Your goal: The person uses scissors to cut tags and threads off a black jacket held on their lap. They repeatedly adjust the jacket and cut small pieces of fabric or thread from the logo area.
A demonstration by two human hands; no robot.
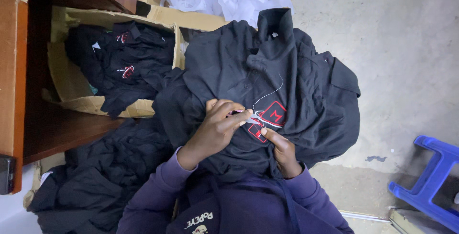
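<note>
A black polo shirt [267, 66] lies bunched over my lap, collar pointing away from me. On its front is a red and white embroidered emblem [273, 115] with a loose white thread [268, 92] curling up from it. My left hand [217, 126] pinches a small pinkish thread snipper [245, 114] whose tip touches the left edge of the emblem. Just below the emblem, my right hand [283, 151] grips the shirt fabric, thumb pressed beside the stitching. Both of my sleeves are purple.
A torn cardboard box [64, 78] holding more black shirts sits inside a wooden shelf [48, 128] at left. Another box [191, 18] of white scraps is at the top. More black shirts [95, 181] pile at lower left. A blue plastic stool [428, 176] stands on the concrete floor at right.
</note>
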